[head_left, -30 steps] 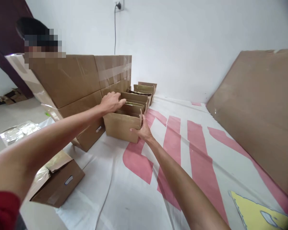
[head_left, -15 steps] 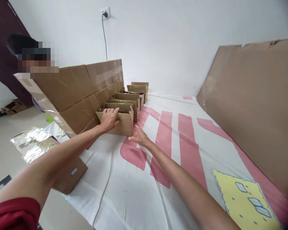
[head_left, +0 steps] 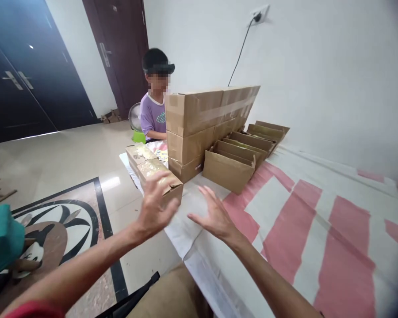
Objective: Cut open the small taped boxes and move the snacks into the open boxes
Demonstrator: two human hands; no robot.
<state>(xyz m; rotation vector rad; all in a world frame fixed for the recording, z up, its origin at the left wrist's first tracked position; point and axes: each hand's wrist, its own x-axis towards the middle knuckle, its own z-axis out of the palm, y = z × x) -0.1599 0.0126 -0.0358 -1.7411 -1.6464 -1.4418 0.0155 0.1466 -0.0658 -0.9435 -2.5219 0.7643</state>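
Observation:
My left hand (head_left: 155, 205) is in the air with its fingers apart, just in front of a taped cardboard box (head_left: 150, 167) at the sheet's left edge. Partly hidden by that hand, the box has one more box behind it. My right hand (head_left: 215, 214) hovers over the white and pink sheet (head_left: 285, 247), fingers spread and holding nothing. Beyond it, the nearest open-topped cardboard box (head_left: 226, 171) heads a row of several open boxes running toward the wall. Neither hand appears to touch a box.
A stack of closed, taped cardboard boxes (head_left: 199, 117) stands left of the open row. Behind it sits a person in a purple shirt (head_left: 150, 115), near a fan (head_left: 135, 115). A black cord (head_left: 241, 51) hangs from a wall socket. A teal object (head_left: 6, 236) is at far left.
My view has swung left. My left hand has let go of the nearest open box and moved toward the taped box. My right hand has also come away from the open box.

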